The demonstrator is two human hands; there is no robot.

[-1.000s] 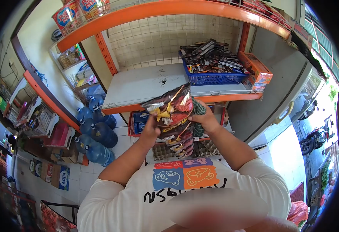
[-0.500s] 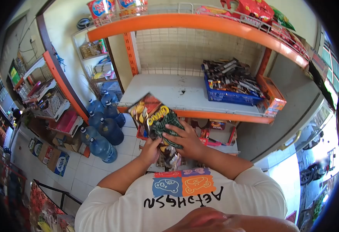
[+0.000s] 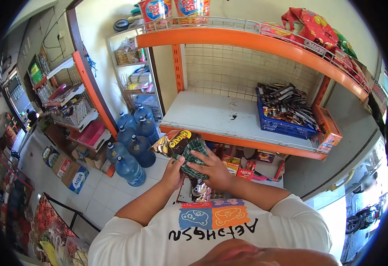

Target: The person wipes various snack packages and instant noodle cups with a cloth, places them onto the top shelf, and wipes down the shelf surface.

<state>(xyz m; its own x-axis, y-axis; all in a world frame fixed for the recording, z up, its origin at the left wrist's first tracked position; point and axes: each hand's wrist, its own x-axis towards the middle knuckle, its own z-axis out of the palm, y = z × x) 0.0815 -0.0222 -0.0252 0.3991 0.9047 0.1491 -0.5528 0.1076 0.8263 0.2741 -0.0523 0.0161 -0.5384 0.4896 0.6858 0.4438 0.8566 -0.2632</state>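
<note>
In front of my chest, a black and yellow Chitato chip bag point(image 3: 169, 142) is held up with its lettered end pointing away to the left. A dark green checkered cloth point(image 3: 197, 146) lies bunched over its near part. My left hand point(image 3: 173, 174) grips the near left edge, thumb up against the cloth. My right hand point(image 3: 214, 168) presses the cloth onto the bag, its fingers bent over the top. Shiny packets point(image 3: 201, 191) show below my hands, partly hidden.
Ahead stands an orange-edged white shelf point(image 3: 203, 108) with a blue basket point(image 3: 287, 126) of sachets and an orange box point(image 3: 329, 128). Blue water jugs point(image 3: 129, 170) stand on the floor at left. Coffee boxes point(image 3: 246, 173) sit under the shelf. An upper shelf point(image 3: 247, 37) holds snack packs.
The view has shifted, so the shelf appears lower and farther right. The chip bag has tipped flatter, and my right hand has moved slightly with the cloth over it.
</note>
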